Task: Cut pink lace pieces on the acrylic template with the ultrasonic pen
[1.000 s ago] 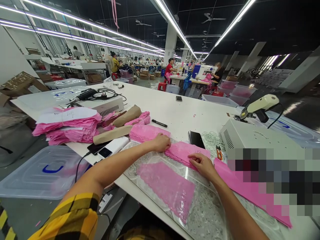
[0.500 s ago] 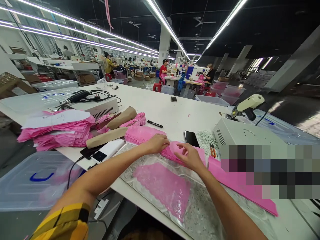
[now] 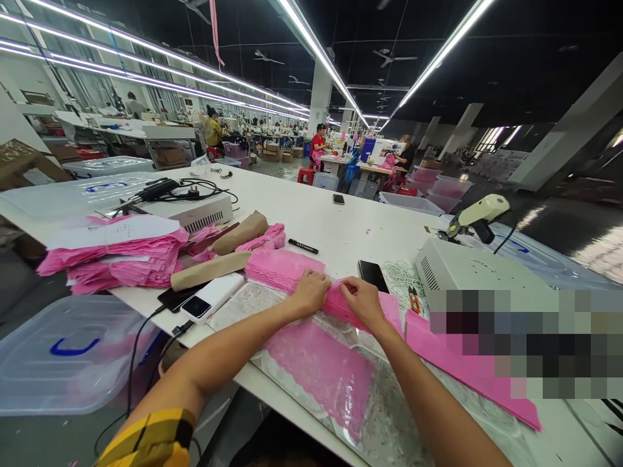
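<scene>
My left hand (image 3: 311, 292) rests at the inner end of a stack of pink fabric pieces (image 3: 277, 266), its fingers closed on the fabric edge. Close beside it, my right hand (image 3: 361, 301) pinches the edge of a second pink fabric stack (image 3: 390, 310). The fingertips partly hide what is held. Nearer to me, a single pink piece with a scalloped edge (image 3: 321, 370) lies flat on a clear plastic-covered board (image 3: 389, 415). To the right of my right hand is a folded strip of brighter pink fabric (image 3: 467, 366).
Behind my hands lie a black marker (image 3: 303, 246), a phone (image 3: 372, 274), pale cord (image 3: 402, 275) and orange snips (image 3: 414, 299). Bundled pink pieces (image 3: 117, 259) and a white power bank (image 3: 214, 295) are left. A grey machine box (image 3: 477, 272) stands right; part of that side is pixelated.
My right hand's fingers have closed from a spread pose onto the pink fabric. My left hand stays at the stack, its wrist a little lower and further right. The view has shifted slightly.
</scene>
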`<state>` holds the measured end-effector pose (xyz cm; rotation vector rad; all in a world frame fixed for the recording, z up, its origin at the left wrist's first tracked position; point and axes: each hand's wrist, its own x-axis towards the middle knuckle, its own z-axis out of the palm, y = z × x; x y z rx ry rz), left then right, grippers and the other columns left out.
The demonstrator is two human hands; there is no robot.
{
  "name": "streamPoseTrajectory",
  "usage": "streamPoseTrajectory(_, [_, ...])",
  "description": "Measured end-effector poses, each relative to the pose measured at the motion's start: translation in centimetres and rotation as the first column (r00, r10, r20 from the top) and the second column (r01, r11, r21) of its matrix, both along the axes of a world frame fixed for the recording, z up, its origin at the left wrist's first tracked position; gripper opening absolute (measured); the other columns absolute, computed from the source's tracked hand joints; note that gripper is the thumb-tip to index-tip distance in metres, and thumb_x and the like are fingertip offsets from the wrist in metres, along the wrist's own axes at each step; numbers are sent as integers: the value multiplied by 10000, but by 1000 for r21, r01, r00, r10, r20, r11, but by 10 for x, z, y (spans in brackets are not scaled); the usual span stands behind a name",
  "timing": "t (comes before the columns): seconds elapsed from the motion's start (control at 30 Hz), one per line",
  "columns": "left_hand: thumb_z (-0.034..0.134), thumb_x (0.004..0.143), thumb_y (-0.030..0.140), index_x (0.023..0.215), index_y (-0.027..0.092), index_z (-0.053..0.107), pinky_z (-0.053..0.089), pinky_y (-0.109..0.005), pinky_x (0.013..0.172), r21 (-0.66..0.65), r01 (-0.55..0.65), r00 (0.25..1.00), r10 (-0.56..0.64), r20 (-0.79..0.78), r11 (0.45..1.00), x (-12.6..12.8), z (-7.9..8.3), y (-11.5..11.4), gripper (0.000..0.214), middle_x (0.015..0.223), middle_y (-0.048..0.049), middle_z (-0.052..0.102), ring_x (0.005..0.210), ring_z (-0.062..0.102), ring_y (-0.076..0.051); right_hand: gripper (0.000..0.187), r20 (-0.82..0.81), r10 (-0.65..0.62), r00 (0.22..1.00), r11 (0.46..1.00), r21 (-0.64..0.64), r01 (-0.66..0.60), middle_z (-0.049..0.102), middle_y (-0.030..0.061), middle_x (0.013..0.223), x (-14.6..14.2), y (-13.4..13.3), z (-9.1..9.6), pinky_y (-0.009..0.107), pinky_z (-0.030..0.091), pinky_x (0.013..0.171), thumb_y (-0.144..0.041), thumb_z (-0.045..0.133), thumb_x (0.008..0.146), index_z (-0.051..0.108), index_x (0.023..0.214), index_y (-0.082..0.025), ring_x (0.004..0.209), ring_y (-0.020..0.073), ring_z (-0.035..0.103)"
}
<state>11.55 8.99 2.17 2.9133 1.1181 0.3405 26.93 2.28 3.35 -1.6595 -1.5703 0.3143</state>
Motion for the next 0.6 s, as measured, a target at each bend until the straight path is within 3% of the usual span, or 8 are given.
streamPoseTrajectory(0.13, [589,965,349,1207,153,593,533,-440,919,-16,-26,1000,26,-13,1000,-1,4,-5,311,1221,-96,606,1067,617,-219,262,-99,-96,990,994,33,100,700,54,719,24,-5,17,309,464,663,-403,526,763,677,764,-190,669,183,628])
streamPoseTrajectory(0.27, [578,960,363,1054,134,670,427,-478,1040,-41,-7,1000,8,16,999,5,18,-25,264,1124,-104,654,1133,583,-255,275,-195,-154,969,985,43,165,660,40,609,42,-9,29,305,471,597,-443,552,719,650,728,-187,575,182,616])
streamPoseTrajectory(0.47, [516,873,685,1029,142,693,429,-463,998,-160,-41,994,57,96,986,62,23,-68,592,1123,-139,656,1105,587,-318,310,-306,-223,925,961,92,262,642,18,575,49,-14,41,300,508,552,-499,600,677,621,741,-196,536,183,631])
streamPoseTrajectory(0.6, [397,863,771,1087,153,667,427,-497,978,-255,-101,982,137,129,962,98,16,-73,711,1178,-155,633,1124,584,-350,314,-349,-271,897,931,142,336,641,15,578,60,-26,57,292,517,525,-502,624,657,606,740,-200,526,179,632])
